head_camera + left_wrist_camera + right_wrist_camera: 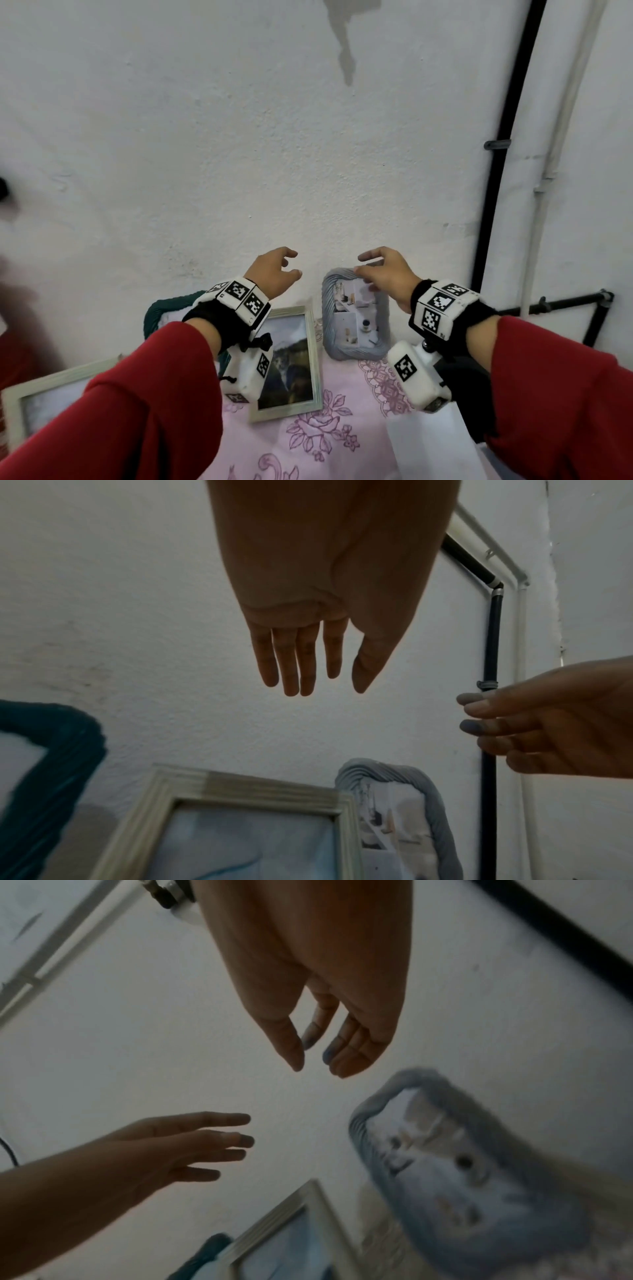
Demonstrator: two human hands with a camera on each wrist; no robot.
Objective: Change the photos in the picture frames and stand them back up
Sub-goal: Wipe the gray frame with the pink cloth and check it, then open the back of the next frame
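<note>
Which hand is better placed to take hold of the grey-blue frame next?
Right. The right hand hovers open directly above the grey-blue frame standing against the wall; the left hand, also open and empty, is off to its side, above the wooden frame.

- Open air lies between the left hand (274,272) and right hand (388,274).
- Below stand the grey rope-wrapped frame (356,317) and pale wooden frame (291,363), with the white wall (239,154) behind.

Pink floral tablecloth (342,442) under frames (291,359)
</note>
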